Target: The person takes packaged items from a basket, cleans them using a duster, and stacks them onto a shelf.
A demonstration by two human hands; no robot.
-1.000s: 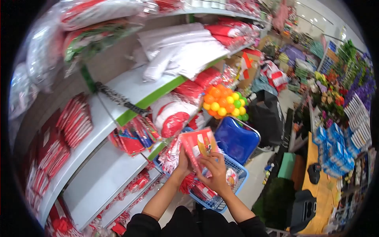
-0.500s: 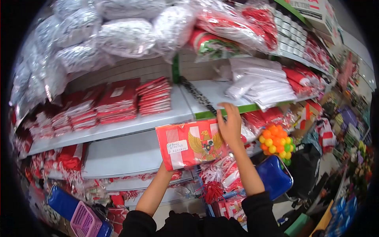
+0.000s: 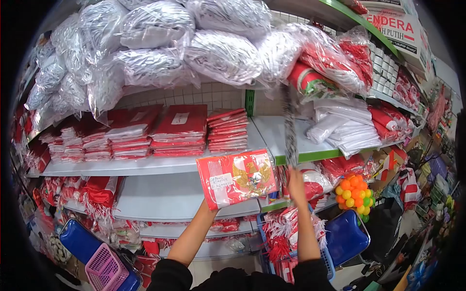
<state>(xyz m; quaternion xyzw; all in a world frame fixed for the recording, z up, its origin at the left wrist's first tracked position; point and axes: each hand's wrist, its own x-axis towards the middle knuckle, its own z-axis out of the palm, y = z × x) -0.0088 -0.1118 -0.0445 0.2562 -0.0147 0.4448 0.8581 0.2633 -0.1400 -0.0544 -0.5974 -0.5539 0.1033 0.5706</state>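
My left hand (image 3: 209,208) grips the lower edge of a flat red packet (image 3: 238,178) with a golden eagle emblem and a white handwritten label; most of its fingers are behind the packet. To the right, my right hand (image 3: 296,186) is closed around the lower end of a long black-and-white patterned strip (image 3: 290,128). The strip stands nearly upright in front of the shelf and is blurred. Stacks of red packets (image 3: 178,128) sit on the shelf (image 3: 121,166) behind. Under my right forearm is a blue basket (image 3: 330,262) with red and white goods.
Bulky clear bags (image 3: 223,56) hang over the upper shelf. White folded packets (image 3: 344,126) lie on the right shelf. A blue stool (image 3: 347,236) stands right of the basket, near a cluster of coloured balls (image 3: 354,194). A pink basket (image 3: 106,266) is at lower left.
The view has swung left to face the shelves. My right hand has left the packet and taken hold of the patterned strip, which has swung from slanted to nearly upright.
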